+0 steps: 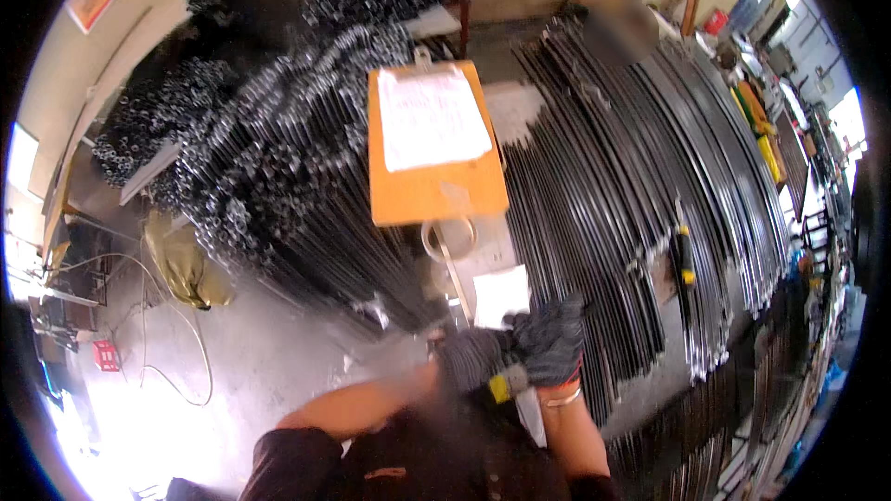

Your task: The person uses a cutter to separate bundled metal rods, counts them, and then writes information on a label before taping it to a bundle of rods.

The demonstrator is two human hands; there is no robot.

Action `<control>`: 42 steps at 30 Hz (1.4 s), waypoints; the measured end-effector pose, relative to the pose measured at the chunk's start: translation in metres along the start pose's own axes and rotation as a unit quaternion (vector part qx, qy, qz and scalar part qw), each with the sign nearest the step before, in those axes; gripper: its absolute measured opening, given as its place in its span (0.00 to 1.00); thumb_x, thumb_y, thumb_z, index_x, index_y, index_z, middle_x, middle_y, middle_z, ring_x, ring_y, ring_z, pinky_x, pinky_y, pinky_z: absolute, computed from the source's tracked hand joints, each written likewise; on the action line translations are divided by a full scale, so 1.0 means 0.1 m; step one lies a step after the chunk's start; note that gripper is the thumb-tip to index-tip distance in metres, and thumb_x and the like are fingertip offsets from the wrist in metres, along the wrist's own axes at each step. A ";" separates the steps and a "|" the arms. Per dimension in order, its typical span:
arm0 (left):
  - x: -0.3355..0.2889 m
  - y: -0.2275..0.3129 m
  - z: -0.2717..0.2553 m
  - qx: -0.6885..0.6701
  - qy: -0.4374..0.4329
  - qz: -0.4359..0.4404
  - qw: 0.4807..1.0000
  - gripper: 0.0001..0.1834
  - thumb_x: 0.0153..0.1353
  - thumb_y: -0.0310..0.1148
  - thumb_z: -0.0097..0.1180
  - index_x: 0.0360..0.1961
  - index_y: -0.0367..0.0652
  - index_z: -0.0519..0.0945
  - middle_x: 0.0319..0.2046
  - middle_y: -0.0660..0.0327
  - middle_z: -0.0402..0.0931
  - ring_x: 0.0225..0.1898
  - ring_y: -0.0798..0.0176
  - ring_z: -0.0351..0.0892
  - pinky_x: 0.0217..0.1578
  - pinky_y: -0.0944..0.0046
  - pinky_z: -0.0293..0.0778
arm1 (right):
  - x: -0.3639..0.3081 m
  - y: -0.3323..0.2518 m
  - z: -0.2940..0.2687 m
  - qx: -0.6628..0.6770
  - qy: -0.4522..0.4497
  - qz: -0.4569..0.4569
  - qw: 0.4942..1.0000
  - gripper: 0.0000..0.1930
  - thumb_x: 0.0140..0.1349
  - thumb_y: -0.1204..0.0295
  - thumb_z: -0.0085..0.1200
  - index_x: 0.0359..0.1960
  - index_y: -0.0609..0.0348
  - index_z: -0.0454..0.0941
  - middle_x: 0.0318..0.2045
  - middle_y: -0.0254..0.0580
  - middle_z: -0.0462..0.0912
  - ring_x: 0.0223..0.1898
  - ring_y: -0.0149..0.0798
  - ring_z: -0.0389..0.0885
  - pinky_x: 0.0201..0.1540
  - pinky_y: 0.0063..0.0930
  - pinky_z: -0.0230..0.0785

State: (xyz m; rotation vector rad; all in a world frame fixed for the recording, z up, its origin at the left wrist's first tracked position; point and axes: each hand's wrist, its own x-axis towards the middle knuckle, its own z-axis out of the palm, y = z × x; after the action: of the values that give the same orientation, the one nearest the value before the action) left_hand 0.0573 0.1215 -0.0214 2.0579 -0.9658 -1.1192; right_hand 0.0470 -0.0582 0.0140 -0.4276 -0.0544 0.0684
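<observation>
Both my hands wear dark grey knitted gloves and meet in front of my body. My left hand (471,358) is smeared by motion, and its fingers cannot be made out. Against it, my right hand (549,345) has curled fingers; what they hold is hidden. Just below and between the hands shows a small yellow and grey block-like object (507,384); which hand bears it, I cannot tell. A white paper sheet (501,295) lies just beyond my fingers. Farther out is an orange clipboard (436,197) with a sheet clipped on it, and a tape roll (449,239) by its near edge.
Dense stacks of dark metal tubes (269,148) rise at the left. Long dark bars (603,195) lie in rows at the right, with a black-and-yellow-handled tool (685,255) on them. An olive sack (186,264), a loose hose (200,353) and a red crate (106,355) are at the left.
</observation>
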 end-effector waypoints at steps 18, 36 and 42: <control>0.07 -0.27 0.02 0.241 0.364 0.240 0.867 0.13 0.38 0.39 0.61 0.28 0.47 0.79 0.48 0.52 0.77 0.53 0.47 0.73 0.56 0.44 0.67 | 0.05 -0.03 -0.42 -0.760 -0.009 -0.129 0.637 0.11 0.50 0.75 0.61 0.37 0.52 0.79 0.38 0.40 0.84 0.44 0.44 0.82 0.59 0.44 0.66; 0.21 -0.45 0.16 0.185 0.422 0.270 0.845 0.19 0.35 0.39 0.66 0.32 0.45 0.79 0.45 0.55 0.78 0.49 0.48 0.74 0.53 0.44 0.70 | 0.18 0.05 -0.56 -0.839 -0.110 -0.176 0.502 0.09 0.58 0.65 0.52 0.37 0.52 0.74 0.35 0.35 0.80 0.43 0.37 0.79 0.61 0.38 0.62; 0.22 -0.47 0.17 0.171 0.411 0.267 0.855 0.18 0.36 0.38 0.66 0.31 0.44 0.80 0.43 0.54 0.79 0.49 0.47 0.75 0.53 0.43 0.70 | 0.18 0.07 -0.54 -0.848 -0.110 -0.176 0.488 0.07 0.54 0.67 0.53 0.34 0.51 0.73 0.31 0.35 0.78 0.39 0.38 0.78 0.62 0.38 0.61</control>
State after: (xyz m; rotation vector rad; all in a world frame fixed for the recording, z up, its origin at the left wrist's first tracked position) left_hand 0.0655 0.1266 -0.0748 2.0119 -1.1898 0.2561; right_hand 0.0680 -0.0729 -0.0375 -2.4497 -0.4967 -0.4117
